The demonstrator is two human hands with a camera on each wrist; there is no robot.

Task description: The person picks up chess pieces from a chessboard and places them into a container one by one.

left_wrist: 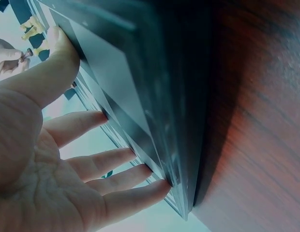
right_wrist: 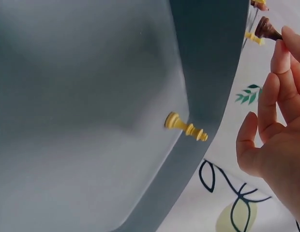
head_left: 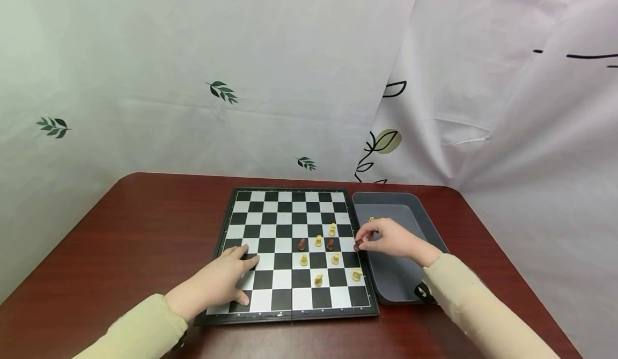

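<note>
My right hand [head_left: 388,237] pinches a dark brown chess piece [right_wrist: 267,29] between thumb and fingertips, at the right edge of the chessboard [head_left: 270,231]. The piece's wide base points away from the fingers, while its top is hidden by them. My left hand [head_left: 219,279] lies with spread fingers over the near left part of the board, fingertips at its surface. Several yellow chess pieces [head_left: 318,280] and two brown ones [head_left: 301,244] stand on the board's right half.
A grey tray [head_left: 396,284] stands right of the chessboard, under my right forearm. Inside it, a yellow chess piece [right_wrist: 187,127] lies by the far wall. Both rest on a reddish-brown wooden table [head_left: 120,241], with a white leaf-print curtain [head_left: 289,80] behind.
</note>
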